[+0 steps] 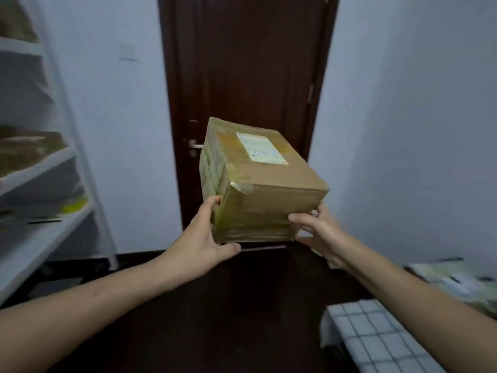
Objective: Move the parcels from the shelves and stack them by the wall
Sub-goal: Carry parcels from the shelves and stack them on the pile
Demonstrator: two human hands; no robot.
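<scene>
The person is holding a cardboard parcel out in front of the chest, between both hands, with the dark door straight ahead and the white shelves off to the left, where more brown parcels are sitting blurred on the boards. The left hand is gripping the near left corner, fingers curled up the side face and thumb reaching under the bottom edge; the right hand is closing on the near right corner, thumb lying across the front face and the other fingers wrapping behind where they cannot be seen. Both hands are clamped firmly on the box, which is hanging clear of every surface and tilting a little, its white label facing up. This looks like the carrying stretch of the step, with the parcel off the shelf and not yet set down. Some pale, blurred shapes are lying low by the right-hand wall (possibly parcels already put there, though the blur makes that uncertain), beside a checked cloth. To do this well, the person should be keeping the palms under the lower corners so the glossy tape is not slipping, turning the whole body toward the wall, and lowering the box flat and square so the stack is staying stable.
</scene>
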